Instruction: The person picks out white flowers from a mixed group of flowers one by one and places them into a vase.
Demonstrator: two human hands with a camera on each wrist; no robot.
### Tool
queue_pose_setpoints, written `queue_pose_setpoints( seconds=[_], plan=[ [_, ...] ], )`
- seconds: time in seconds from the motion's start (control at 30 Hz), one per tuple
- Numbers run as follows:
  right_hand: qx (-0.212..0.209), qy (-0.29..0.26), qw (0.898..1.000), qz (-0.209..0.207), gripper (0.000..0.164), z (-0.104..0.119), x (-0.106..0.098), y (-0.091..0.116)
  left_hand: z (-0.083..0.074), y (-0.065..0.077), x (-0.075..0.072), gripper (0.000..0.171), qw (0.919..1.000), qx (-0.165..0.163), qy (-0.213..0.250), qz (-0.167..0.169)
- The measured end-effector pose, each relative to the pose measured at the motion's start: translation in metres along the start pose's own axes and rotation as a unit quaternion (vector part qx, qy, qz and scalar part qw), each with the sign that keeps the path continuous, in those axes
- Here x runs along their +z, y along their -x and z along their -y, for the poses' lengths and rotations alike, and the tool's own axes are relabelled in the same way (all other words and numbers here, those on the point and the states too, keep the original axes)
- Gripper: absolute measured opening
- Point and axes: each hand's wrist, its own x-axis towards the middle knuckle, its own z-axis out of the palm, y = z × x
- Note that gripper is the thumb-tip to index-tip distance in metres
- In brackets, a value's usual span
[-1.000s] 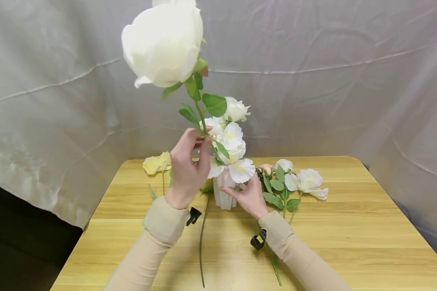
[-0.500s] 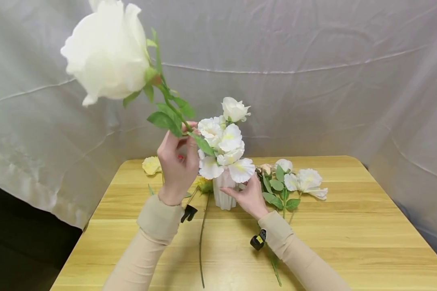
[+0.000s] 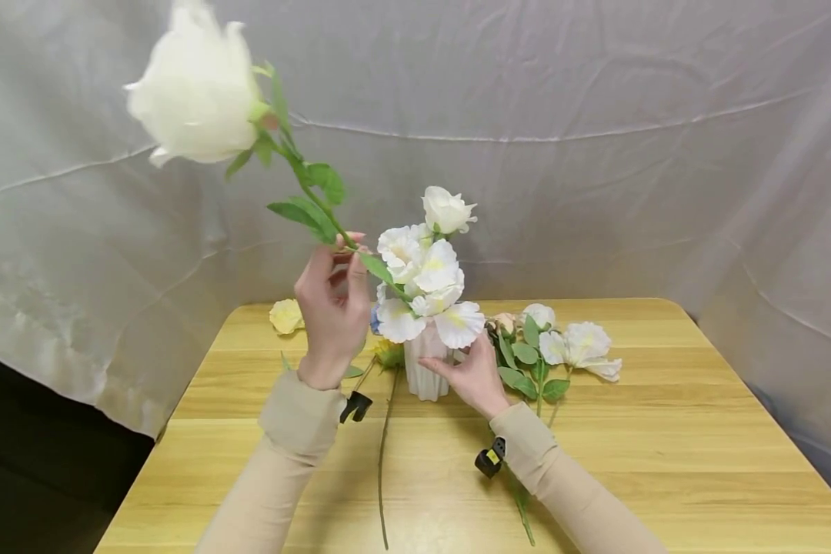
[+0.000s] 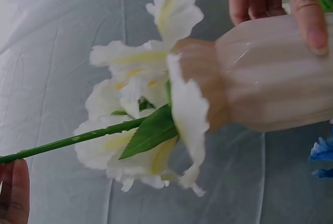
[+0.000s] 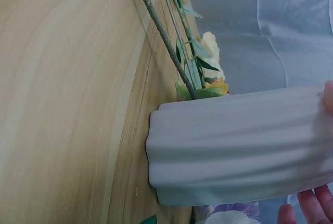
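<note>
My left hand (image 3: 332,315) pinches the green stem (image 4: 78,139) of a large white rose (image 3: 197,92), whose bloom leans to the upper left. The stem's lower part runs in among white frilly blossoms (image 3: 438,269) at the vase's mouth, and its end is hidden there. A smaller white rose (image 3: 447,209) stands above those blossoms. Below them, the white fluted vase (image 3: 425,373) stands upright on the table. My right hand (image 3: 478,377) holds the vase near its top from the right, with the thumb across the front and fingers behind, as the right wrist view shows.
On the wooden table (image 3: 637,477), a bare brown stem (image 3: 384,469) with a yellow flower (image 3: 390,352) lies left of the vase. A pale yellow flower (image 3: 287,316) is farther left. White flowers (image 3: 585,350) and green leaves (image 3: 526,354) lie on the right. A grey curtain (image 3: 561,192) hangs behind.
The large rose has tilted left, away from over the vase, as my left hand moved left and slightly down. My right hand and the vase have stayed in place.
</note>
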Motion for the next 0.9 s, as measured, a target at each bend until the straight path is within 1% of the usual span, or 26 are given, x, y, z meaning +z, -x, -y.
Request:
queue_pose_setpoints(
  seconds=[0.1,0.23,0.4,0.47,0.63,0.73,0.9],
  plan=[
    [-0.002,-0.006,1.000,0.001,0.072,0.001,0.000,0.000,-0.003,-0.003,-0.005,0.015,0.9997,0.007,0.008,-0.022],
    [0.004,-0.013,1.000,0.004,0.073,-0.001,0.001,0.000,-0.006,-0.006,-0.013,0.015,0.9991,0.007,0.013,-0.040],
    [0.016,-0.012,1.000,0.004,0.079,-0.028,0.007,-0.003,-0.007,-0.007,-0.018,0.016,0.9983,0.004,0.025,-0.053],
    [0.016,-0.012,1.000,0.002,0.082,-0.037,0.009,-0.004,-0.006,-0.006,-0.017,0.016,0.9984,0.002,0.028,-0.048],
    [0.013,-0.022,1.000,0.004,0.080,-0.039,0.008,-0.004,-0.001,-0.002,-0.012,0.016,0.9993,-0.010,0.024,-0.026],
    [0.014,-0.020,1.000,0.007,0.079,-0.040,0.008,-0.004,0.002,0.000,-0.010,0.017,0.9992,-0.020,0.029,-0.019],
    [0.013,-0.007,1.000,0.006,0.080,-0.040,0.008,-0.004,0.009,0.003,-0.007,0.017,0.9985,-0.046,0.028,-0.002]
  ],
)
